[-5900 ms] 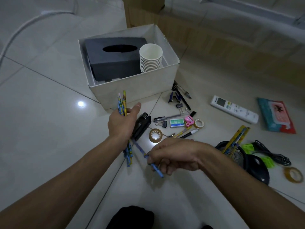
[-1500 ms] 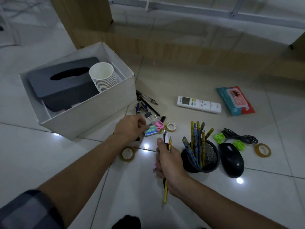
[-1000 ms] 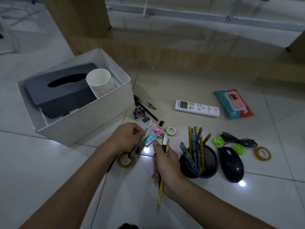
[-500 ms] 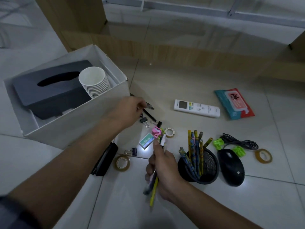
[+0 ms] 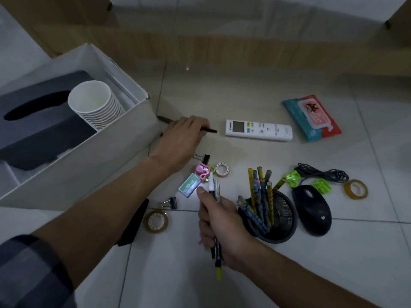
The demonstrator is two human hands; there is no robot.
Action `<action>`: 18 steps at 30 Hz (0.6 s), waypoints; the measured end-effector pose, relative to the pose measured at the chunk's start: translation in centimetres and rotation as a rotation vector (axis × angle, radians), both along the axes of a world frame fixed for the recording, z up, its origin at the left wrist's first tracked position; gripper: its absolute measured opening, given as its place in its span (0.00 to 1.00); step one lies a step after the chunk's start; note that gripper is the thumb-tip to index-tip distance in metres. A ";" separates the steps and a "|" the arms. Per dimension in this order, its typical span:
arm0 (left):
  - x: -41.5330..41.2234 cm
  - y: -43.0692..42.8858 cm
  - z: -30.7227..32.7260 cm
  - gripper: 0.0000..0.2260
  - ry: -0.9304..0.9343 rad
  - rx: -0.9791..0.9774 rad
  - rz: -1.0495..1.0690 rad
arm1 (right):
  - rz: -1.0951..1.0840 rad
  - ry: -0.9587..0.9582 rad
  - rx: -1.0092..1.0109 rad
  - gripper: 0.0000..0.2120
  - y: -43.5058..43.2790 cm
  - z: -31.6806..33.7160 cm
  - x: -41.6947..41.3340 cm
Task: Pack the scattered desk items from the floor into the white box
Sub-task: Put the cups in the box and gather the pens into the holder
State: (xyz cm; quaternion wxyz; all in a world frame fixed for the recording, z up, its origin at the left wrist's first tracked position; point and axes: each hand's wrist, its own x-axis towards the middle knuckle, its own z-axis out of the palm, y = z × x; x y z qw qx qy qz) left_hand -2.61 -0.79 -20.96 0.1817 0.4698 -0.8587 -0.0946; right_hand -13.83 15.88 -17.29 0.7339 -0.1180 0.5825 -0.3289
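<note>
The white box (image 5: 93, 161) stands at the left, holding a dark tissue box (image 5: 33, 121) and a stack of paper cups (image 5: 95, 105). My left hand (image 5: 180, 141) is closed on black pens (image 5: 209, 130) on the floor beside the box's corner. My right hand (image 5: 220, 225) grips a bundle of pens (image 5: 214, 190) upright, next to a black mesh cup (image 5: 280, 221) full of pencils (image 5: 260, 196). Scattered below my left hand are a pink sharpener (image 5: 201, 170), a staple box (image 5: 189, 187), binder clips (image 5: 170, 203) and tape rolls (image 5: 155, 221).
A white remote (image 5: 259, 130), a wet-wipes pack (image 5: 311, 117), a black mouse (image 5: 313, 210) with coiled cable (image 5: 322, 175), green clips (image 5: 321, 186) and a tape roll (image 5: 355, 188) lie to the right. A black stapler (image 5: 135, 221) lies under my left forearm. A wooden base runs along the back.
My left hand let go of a silver pen, reached up to the box's corner and closed on the black pens. My right hand stayed beside the mesh cup with its pen bundle.
</note>
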 end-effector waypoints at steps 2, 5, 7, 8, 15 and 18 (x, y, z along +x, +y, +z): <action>-0.8 -0.6 0.8 0.11 0.019 -0.064 -0.023 | -0.062 -0.037 0.024 0.16 -0.3 -0.2 0.2; -1.1 -1.7 0.6 0.16 -0.262 -0.049 0.087 | -0.082 -0.048 0.029 0.16 -0.5 -0.4 0.6; -1.0 -2.1 0.3 0.22 -0.545 0.101 0.140 | -0.080 -0.042 0.020 0.15 -0.6 -0.3 0.8; -0.8 -2.3 0.1 0.24 -0.599 0.141 0.139 | -0.081 -0.042 0.017 0.15 -0.6 -0.3 0.9; -1.3 -1.5 0.1 0.13 -0.259 -0.094 0.085 | -0.123 -0.003 -0.008 0.14 -0.1 0.4 0.8; -2.7 0.3 3.8 0.12 0.178 -0.100 0.166 | -0.217 0.058 -0.028 0.15 0.0 0.6 0.9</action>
